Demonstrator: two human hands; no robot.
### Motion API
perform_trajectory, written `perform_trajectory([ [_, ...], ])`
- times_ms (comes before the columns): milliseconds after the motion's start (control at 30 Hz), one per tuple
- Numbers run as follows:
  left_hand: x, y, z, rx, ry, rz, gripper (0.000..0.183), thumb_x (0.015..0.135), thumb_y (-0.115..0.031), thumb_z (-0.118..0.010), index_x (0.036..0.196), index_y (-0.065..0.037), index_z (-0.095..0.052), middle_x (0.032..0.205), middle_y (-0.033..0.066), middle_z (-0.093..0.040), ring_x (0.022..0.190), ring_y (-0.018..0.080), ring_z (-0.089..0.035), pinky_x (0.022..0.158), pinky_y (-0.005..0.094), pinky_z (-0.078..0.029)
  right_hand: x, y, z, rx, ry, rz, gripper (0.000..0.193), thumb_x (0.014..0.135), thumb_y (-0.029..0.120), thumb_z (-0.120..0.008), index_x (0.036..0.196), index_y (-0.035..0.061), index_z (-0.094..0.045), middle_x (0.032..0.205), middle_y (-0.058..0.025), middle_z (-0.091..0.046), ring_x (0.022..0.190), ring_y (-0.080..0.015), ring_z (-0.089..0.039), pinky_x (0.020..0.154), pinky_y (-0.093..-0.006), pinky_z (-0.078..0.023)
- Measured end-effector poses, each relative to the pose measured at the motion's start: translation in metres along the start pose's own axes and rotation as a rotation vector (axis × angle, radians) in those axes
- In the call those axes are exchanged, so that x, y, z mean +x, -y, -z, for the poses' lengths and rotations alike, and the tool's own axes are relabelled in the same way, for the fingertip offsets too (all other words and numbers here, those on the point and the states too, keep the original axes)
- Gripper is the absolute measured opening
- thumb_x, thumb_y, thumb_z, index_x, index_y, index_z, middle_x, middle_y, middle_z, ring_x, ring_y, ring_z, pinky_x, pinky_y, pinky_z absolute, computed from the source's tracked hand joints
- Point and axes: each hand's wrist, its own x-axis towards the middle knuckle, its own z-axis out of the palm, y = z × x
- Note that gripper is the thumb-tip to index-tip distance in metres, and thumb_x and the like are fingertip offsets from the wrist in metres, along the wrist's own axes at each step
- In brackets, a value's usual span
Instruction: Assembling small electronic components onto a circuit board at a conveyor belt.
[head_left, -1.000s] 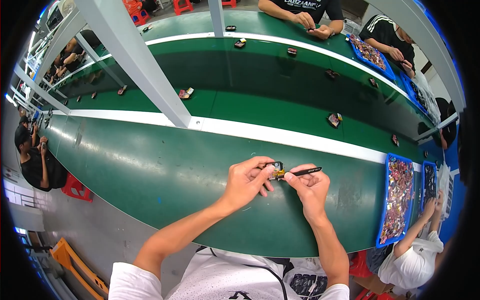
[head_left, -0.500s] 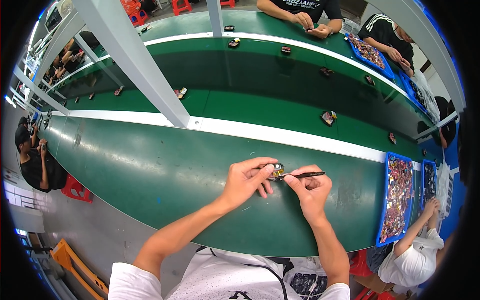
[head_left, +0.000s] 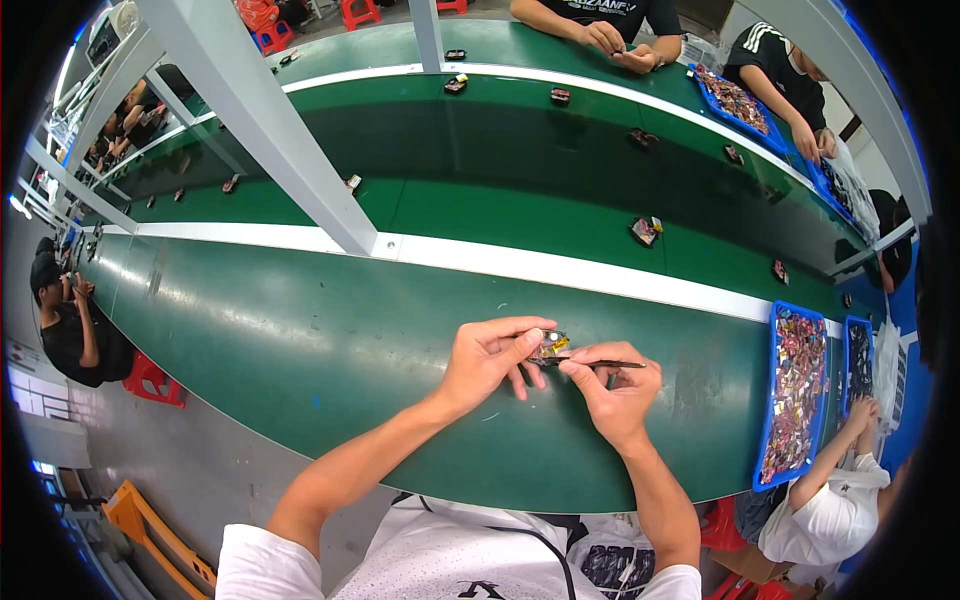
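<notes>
Between the thumb and fingers of my left hand [head_left: 492,357] is a small electronic assembly [head_left: 551,344], with a dark casing, a pale round spot and a yellow patch. My right hand [head_left: 620,393] pinches a pair of slim black tweezers [head_left: 620,364], whose back end sticks out to the right. The tip of the tweezers meets the near edge of the assembly; the exact contact is too small to make out. Both hands are held above the green worktable [head_left: 380,330], in front of my body.
Behind a white rail [head_left: 560,280], a green conveyor belt [head_left: 480,220] carries several small assemblies [head_left: 645,231]. At the right stand a blue tray [head_left: 795,390] of small parts and another blue tray [head_left: 857,365]. A grey post [head_left: 260,120] rises at left. Co-workers sit around the line.
The tweezers have dipped slightly toward me and left with my right hand, and the assembly in my left hand has tilted. The pieces on the belt have shifted left.
</notes>
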Motion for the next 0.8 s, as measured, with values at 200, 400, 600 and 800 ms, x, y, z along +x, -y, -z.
perform_trajectory([
  [200, -0.0003, -0.0014, 0.0, -0.005, 0.005, -0.004, 0.033, 0.104, -0.017, -0.06, 0.124, 0.008, -0.066, 0.099, 0.0188, -0.071, 0.068, 0.0222, -0.073, 0.046, 0.027, -0.057, 0.0001, 0.0, 0.0001, -0.033, 0.005, 0.026, 0.014, 0.075, 0.001, -0.086, 0.082, 0.0051, -0.074, 0.078, -0.0017, -0.076, 0.043, -0.0015, -0.04, 0.044, -0.0207, -0.03],
  [400, -0.001, -0.0029, -0.0023, 0.013, -0.011, -0.028, 0.033, 0.104, -0.016, -0.059, 0.125, 0.008, -0.065, 0.098, 0.0183, -0.071, 0.068, 0.0214, -0.073, 0.047, 0.0268, -0.057, -0.0011, -0.0009, 0.0004, -0.055, 0.001, 0.038, 0.015, 0.075, 0.002, -0.087, 0.082, 0.0057, -0.074, 0.078, -0.0018, -0.076, 0.043, -0.0016, -0.04, 0.044, -0.0207, -0.029],
  [600, -0.0015, -0.0009, -0.0016, 0.023, -0.021, -0.024, 0.03, 0.104, -0.013, -0.059, 0.125, 0.008, -0.064, 0.099, 0.0187, -0.071, 0.068, 0.021, -0.072, 0.048, 0.0268, -0.058, -0.001, -0.0007, 0.0011, -0.032, 0.008, 0.034, 0.015, 0.076, 0.001, -0.086, 0.084, 0.0049, -0.075, 0.074, -0.0013, -0.075, 0.044, -0.0008, -0.04, 0.043, -0.0203, -0.028],
  [800, -0.0024, 0.0009, -0.0025, 0.043, -0.042, -0.025, 0.03, 0.103, -0.012, -0.059, 0.124, 0.008, -0.064, 0.098, 0.0178, -0.071, 0.068, 0.0208, -0.072, 0.049, 0.0268, -0.058, -0.0002, 0.0016, -0.0003, -0.035, 0.003, 0.005, 0.015, 0.076, 0.0, -0.085, 0.085, 0.0039, -0.075, 0.074, -0.0012, -0.074, 0.045, -0.0006, -0.04, 0.043, -0.0201, -0.028],
])
